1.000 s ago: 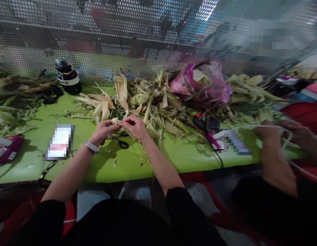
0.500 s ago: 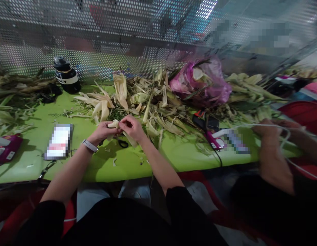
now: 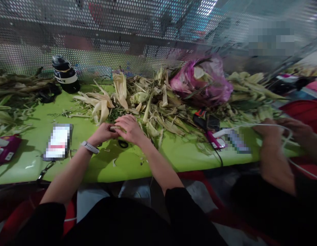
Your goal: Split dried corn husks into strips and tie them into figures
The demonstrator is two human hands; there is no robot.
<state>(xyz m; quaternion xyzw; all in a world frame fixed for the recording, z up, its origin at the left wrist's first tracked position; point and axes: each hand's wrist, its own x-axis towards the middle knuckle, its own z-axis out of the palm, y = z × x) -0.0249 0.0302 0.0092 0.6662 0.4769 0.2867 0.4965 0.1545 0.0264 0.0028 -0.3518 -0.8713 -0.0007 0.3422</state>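
Close together over the green table (image 3: 102, 167), my left hand (image 3: 102, 134) and my right hand (image 3: 130, 130) are both closed on a small pale corn husk piece (image 3: 113, 128). Most of the piece is hidden by my fingers. Right below my hands lies a black ring (image 3: 123, 144), which looks like a scissors handle. Just beyond my fingers are green strands and dry pale corn husks (image 3: 103, 107). A light husk (image 3: 120, 87) stands curled open behind them.
A dark bottle (image 3: 66, 77) stands back left, near a phone (image 3: 58, 141). A husk heap (image 3: 158, 102) fills the middle, beside a pink plastic bag (image 3: 202, 82). At right, a co-worker's hands (image 3: 270, 128) are near a white cable, a power bank (image 3: 217, 140) and another phone (image 3: 237, 140).
My right hand has turned over and its fingers now cover the husk piece. The longer pale strip that hung below my right hand no longer shows.
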